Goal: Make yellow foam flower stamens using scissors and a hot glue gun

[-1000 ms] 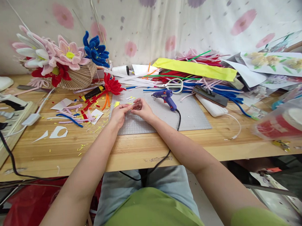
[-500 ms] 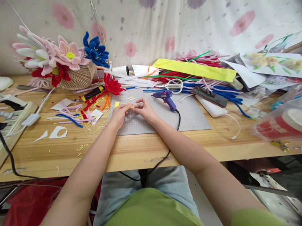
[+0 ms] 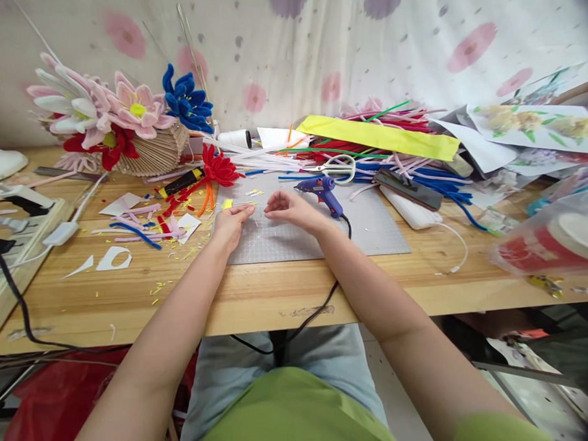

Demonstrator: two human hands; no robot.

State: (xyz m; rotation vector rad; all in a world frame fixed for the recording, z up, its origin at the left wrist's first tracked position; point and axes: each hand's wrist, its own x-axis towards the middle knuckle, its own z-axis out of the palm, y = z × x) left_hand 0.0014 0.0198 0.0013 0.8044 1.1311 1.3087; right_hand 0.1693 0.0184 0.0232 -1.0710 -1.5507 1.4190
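My left hand [image 3: 232,222] rests on the grey cutting mat [image 3: 372,227] with its fingers pinched on something too small to make out. A short gap to the right, my right hand [image 3: 289,208] hovers over the mat with its fingers curled in a pinch; whether anything is in them I cannot tell. A blue glue gun [image 3: 324,190] lies just right of my right hand, its black cord running off the table's front edge. A small yellow scrap [image 3: 226,203] lies on the mat above my left hand.
Pipe-cleaner flowers in a basket [image 3: 124,124] stand at the back left. A red flower [image 3: 217,166], scissors [image 3: 339,167] and a heap of coloured pipe cleaners [image 3: 408,157] lie behind the mat. Paper scraps [image 3: 113,257] litter the left. A plastic tub [image 3: 552,235] sits at the right.
My hands were pressed together around a small yellow piece; now they have drawn apart, the right hand moving right toward the glue gun.
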